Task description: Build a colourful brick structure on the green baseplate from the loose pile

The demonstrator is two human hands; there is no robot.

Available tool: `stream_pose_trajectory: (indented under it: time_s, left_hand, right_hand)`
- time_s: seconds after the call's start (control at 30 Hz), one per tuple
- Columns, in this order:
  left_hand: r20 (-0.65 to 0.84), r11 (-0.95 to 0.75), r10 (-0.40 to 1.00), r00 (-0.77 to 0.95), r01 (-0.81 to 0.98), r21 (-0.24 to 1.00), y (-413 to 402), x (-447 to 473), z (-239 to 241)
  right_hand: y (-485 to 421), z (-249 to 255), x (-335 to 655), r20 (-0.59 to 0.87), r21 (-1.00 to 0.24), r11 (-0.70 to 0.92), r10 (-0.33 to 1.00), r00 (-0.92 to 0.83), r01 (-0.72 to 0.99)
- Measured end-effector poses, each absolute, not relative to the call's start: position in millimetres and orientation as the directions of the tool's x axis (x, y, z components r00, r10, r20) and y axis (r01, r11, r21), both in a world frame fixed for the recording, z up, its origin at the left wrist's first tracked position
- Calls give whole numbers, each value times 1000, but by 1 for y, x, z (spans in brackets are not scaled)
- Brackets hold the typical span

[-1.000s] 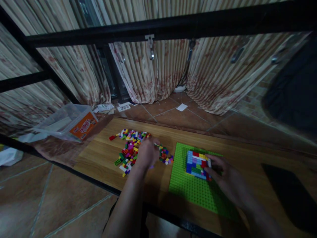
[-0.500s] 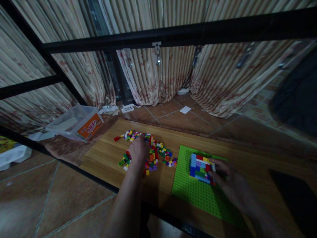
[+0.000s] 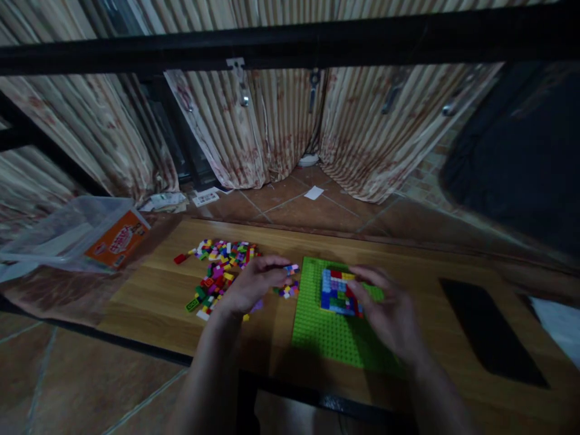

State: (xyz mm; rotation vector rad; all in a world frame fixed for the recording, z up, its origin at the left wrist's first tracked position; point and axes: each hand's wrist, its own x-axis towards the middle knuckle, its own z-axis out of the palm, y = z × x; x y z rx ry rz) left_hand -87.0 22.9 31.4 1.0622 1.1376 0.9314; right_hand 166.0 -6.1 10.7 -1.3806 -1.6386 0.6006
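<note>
My left hand [image 3: 256, 283] is raised at the right end of a pile of loose toy bricks [image 3: 224, 254]. Between its thumb and fingertips shows a small blue toy brick [image 3: 290, 270] with pale and orange patches, its exact shape too blurred to tell. A multicoloured brick build [image 3: 338, 296], edged in blue on the left, lies on a green studded baseplate [image 3: 326, 341]. My right hand [image 3: 383, 305] grips the right side of this build, thumb in front and fingers at the back, covering its right edge.
The wooden table [image 3: 149, 290] has a dark flat panel [image 3: 492, 329] at right and white paper [image 3: 557, 323] beyond it. A clear plastic box [image 3: 77, 232] with an orange label stands at left. Curtains [image 3: 281, 127] and a black bar [image 3: 272, 51] rise behind.
My left hand has come up out of the brick pile and moved right towards the baseplate, with a small brick at its fingertips. My right hand stays at the build. The view has swung right.
</note>
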Motion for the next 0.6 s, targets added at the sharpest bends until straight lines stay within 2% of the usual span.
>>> stream_pose_trajectory:
  time_s: [0.1,0.23,0.4,0.6]
  left_hand:
    - [-278,327,920,275,-151,933,18,-69,28]
    - [-272,356,893,358,-192,915,12,-59,26]
    - [-245,336,915,321,-271,902,12,-53,21]
    - [-159,242,921,357,-201,949,13,-50,21]
  right_hand:
    - [-8,15,145,266,-883,267,962,-55,386]
    - [-8,12,125,232,-920,259,965,-123,294]
    - [-8,8,114,186,-957,212,972,-144,200]
    - [-6,9,104,87,-996,89,995,-56,28]
